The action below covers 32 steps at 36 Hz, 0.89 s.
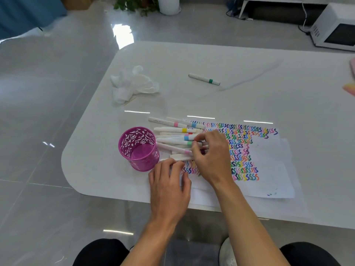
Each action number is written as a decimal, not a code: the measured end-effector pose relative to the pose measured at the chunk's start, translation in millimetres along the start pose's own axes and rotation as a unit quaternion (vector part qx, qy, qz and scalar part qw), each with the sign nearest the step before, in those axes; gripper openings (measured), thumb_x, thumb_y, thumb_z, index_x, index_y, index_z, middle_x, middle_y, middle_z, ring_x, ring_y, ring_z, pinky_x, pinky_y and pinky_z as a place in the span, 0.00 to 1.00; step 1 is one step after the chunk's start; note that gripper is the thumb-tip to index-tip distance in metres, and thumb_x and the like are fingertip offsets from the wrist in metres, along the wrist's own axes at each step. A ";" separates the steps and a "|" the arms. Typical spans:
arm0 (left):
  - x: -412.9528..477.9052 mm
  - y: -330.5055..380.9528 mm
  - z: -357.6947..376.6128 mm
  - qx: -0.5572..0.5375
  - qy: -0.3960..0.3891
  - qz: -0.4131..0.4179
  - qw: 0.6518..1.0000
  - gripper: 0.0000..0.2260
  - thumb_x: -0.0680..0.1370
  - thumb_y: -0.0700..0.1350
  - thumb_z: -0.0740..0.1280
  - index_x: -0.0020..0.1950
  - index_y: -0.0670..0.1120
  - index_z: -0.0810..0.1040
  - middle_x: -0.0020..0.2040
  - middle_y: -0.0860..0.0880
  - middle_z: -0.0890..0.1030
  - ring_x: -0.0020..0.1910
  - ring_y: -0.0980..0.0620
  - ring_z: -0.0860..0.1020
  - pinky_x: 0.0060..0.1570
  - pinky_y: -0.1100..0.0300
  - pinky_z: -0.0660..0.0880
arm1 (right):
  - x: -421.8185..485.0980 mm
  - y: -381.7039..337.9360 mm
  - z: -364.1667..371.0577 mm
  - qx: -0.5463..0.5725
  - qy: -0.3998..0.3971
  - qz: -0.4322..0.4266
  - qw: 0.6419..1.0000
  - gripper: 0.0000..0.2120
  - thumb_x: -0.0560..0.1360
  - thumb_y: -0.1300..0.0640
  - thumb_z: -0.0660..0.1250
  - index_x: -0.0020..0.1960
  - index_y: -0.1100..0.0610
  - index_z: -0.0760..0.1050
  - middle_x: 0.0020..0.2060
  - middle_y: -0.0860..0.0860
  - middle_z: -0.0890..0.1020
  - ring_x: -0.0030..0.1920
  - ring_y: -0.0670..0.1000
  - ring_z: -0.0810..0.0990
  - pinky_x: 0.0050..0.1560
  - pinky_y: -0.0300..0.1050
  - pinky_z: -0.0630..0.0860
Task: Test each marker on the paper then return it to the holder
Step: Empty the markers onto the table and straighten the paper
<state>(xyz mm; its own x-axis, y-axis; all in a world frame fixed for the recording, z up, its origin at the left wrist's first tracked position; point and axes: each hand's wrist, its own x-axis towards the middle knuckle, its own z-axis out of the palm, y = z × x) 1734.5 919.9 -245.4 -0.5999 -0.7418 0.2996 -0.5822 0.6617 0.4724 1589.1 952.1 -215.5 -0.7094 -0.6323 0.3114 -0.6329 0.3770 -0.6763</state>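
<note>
A heap of several white markers (176,138) with coloured bands lies on the left part of the paper (269,169), which is covered in rows of coloured squiggles. The purple perforated holder (139,148) stands upright just left of the heap, with no marker showing inside it. My right hand (211,154) lies over the right ends of the markers, its fingers curled round some of them. My left hand (169,181) sits at the near edge of the heap with its fingers bent against the lowest markers. One marker with a green band (204,79) lies alone farther back.
A crumpled white tissue (132,83) lies at the back left of the white table (192,60). The table's rounded corner is near the holder. A white microwave (334,27) stands on the floor at the far right; pink items poke in at the right edge.
</note>
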 end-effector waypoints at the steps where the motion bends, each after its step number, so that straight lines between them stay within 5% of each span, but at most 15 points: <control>1: 0.7 0.2 0.0 -0.001 0.002 0.003 1.000 0.12 0.77 0.47 0.69 0.60 0.50 0.76 0.58 0.52 0.74 0.58 0.51 0.72 0.58 0.57 0.69 | 1.0 0.8 -0.7 -0.002 0.000 0.000 1.000 0.02 0.77 0.59 0.72 0.49 0.56 0.80 0.47 0.48 0.78 0.50 0.48 0.73 0.53 0.46 0.75; 6: 6.0 4.0 -2.0 -0.011 0.011 0.021 1.000 0.12 0.76 0.45 0.72 0.59 0.49 0.77 0.57 0.51 0.74 0.57 0.50 0.72 0.58 0.54 0.72 | 4.9 2.7 -5.2 0.003 -0.001 0.017 1.000 0.01 0.79 0.59 0.71 0.50 0.56 0.80 0.47 0.48 0.78 0.50 0.47 0.73 0.51 0.41 0.73; 22: 38.0 23.6 4.4 -0.051 -0.014 0.056 0.997 0.13 0.78 0.48 0.68 0.62 0.50 0.78 0.61 0.53 0.76 0.63 0.54 0.72 0.65 0.63 0.65 | 43.0 9.1 -14.2 0.025 -0.027 0.060 0.998 0.02 0.79 0.59 0.68 0.49 0.53 0.80 0.43 0.46 0.81 0.45 0.48 0.78 0.48 0.49 0.78; 32: 60.1 31.0 25.1 -0.031 0.011 0.048 0.998 0.16 0.72 0.41 0.76 0.59 0.47 0.81 0.61 0.48 0.79 0.63 0.47 0.74 0.63 0.50 0.71 | 91.6 34.8 -0.8 0.002 -0.029 0.097 0.995 0.03 0.81 0.56 0.68 0.50 0.52 0.80 0.42 0.46 0.83 0.44 0.47 0.81 0.47 0.46 0.81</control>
<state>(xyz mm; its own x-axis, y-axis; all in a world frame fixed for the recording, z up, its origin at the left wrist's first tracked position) 1666.7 898.6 -233.6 -0.6379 -0.6785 0.3643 -0.4873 0.7219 0.4912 1501.9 907.8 -210.0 -0.7996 -0.5849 0.1359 -0.4841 0.4940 -0.7222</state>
